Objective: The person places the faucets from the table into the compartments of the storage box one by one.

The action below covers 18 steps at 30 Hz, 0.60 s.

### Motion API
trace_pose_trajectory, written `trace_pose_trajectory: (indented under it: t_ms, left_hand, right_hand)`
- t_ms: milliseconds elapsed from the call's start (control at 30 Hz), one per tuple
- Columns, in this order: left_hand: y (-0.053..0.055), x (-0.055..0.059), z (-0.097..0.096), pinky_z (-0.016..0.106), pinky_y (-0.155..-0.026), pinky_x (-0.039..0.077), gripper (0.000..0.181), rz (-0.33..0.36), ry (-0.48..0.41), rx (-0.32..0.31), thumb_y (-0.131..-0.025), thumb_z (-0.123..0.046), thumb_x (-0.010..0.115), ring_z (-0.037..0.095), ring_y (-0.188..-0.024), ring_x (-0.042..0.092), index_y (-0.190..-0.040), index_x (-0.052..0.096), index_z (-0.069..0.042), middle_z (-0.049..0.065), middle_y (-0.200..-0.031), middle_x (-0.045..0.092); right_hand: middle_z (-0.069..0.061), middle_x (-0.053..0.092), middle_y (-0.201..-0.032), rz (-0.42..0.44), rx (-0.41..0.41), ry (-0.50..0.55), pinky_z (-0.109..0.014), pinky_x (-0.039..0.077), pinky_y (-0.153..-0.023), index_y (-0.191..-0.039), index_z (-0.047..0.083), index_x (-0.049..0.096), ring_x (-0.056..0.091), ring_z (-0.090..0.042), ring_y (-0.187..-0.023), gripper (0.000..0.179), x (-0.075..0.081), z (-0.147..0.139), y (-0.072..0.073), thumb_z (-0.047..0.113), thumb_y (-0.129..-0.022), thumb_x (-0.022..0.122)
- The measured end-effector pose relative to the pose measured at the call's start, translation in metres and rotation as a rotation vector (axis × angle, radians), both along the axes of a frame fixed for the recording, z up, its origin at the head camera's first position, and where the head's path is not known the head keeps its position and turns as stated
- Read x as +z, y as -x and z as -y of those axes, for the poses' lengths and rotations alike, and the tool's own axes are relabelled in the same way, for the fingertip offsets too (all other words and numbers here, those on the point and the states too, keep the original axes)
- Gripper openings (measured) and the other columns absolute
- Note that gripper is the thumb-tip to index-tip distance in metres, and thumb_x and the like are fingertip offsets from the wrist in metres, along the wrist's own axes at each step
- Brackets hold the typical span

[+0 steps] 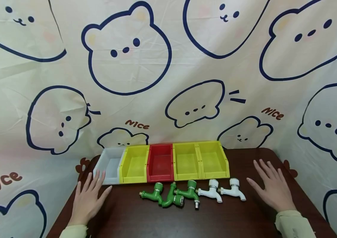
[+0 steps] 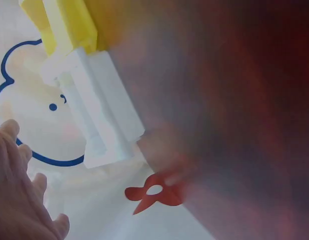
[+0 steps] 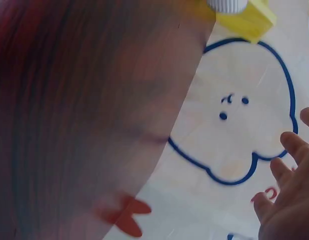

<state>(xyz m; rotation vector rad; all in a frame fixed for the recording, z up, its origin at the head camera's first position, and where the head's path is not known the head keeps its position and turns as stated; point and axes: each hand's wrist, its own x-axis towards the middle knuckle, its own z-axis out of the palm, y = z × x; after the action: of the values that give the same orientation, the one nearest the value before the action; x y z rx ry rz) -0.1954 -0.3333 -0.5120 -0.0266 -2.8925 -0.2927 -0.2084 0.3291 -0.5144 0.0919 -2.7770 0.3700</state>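
Observation:
My left hand, fingers spread and straight, is over the left side of the table, nearest the white bin. On the right side my right hand is likewise spread, holding nothing, to the right of the taps. Three green taps lie in a row in front of the bins, continued rightward by two white taps. In the wrist views the left hand and right hand show at the outer edges, with nothing in them.
Behind the taps stands a row of bins: the white one, a yellow bin, a red bin and two more yellow bins. A dark brown table carries them. Printed cloth hangs behind and along both sides.

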Motion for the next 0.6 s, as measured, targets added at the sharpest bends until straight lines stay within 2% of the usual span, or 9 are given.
trace_pose_trajectory:
  t_ms: [133, 300, 500, 600]
  left_hand:
    - [0.025, 0.006, 0.004, 0.071, -0.123, 0.007, 0.079, -0.03, -0.011, -0.036, -0.103, -0.048, 0.055, 0.043, -0.159, 0.01, -0.167, 0.02, -0.018, 0.02, -0.17, 0.023]
    - [0.06, 0.009, 0.008, 0.071, -0.122, 0.015, 0.086, 0.038, -0.086, -0.061, -0.1, -0.034, 0.064, 0.048, -0.157, 0.011, -0.167, 0.013, -0.014, 0.022, -0.172, 0.013]
    - [0.091, 0.002, 0.015, 0.072, -0.121, 0.017, 0.087, 0.128, -0.126, -0.041, -0.1, -0.031, 0.063, 0.056, -0.153, 0.012, -0.167, 0.011, -0.009, 0.027, -0.171, 0.01]
    - [0.102, -0.002, 0.017, 0.072, -0.121, 0.014, 0.086, 0.163, -0.162, -0.003, -0.1, -0.026, 0.062, 0.056, -0.154, 0.007, -0.166, 0.012, -0.007, 0.027, -0.171, 0.007]
  right_hand:
    - [-0.022, 0.033, -0.166, 0.052, 0.063, -0.005, -0.063, 0.004, -0.128, -0.163, 0.015, 0.033, 0.021, -0.045, -0.155, 0.084, -0.002, 0.016, 0.005, 0.063, -0.098, 0.055]
    - [-0.02, 0.037, -0.165, 0.165, 0.144, -0.018, -0.066, 0.025, -0.122, -0.162, 0.012, 0.037, 0.03, -0.045, -0.152, 0.091, -0.01, 0.038, 0.012, 0.067, -0.093, 0.061]
    - [-0.025, 0.038, -0.162, 0.378, 0.124, 0.075, -0.067, 0.041, -0.111, -0.165, 0.008, 0.025, 0.04, -0.048, -0.146, 0.116, -0.017, 0.06, 0.018, 0.072, -0.081, 0.073]
    - [-0.029, 0.039, -0.16, 0.443, 0.12, 0.106, -0.067, 0.043, -0.108, -0.164, 0.005, 0.024, 0.042, -0.049, -0.143, 0.118, -0.019, 0.064, 0.02, 0.064, -0.079, 0.08]
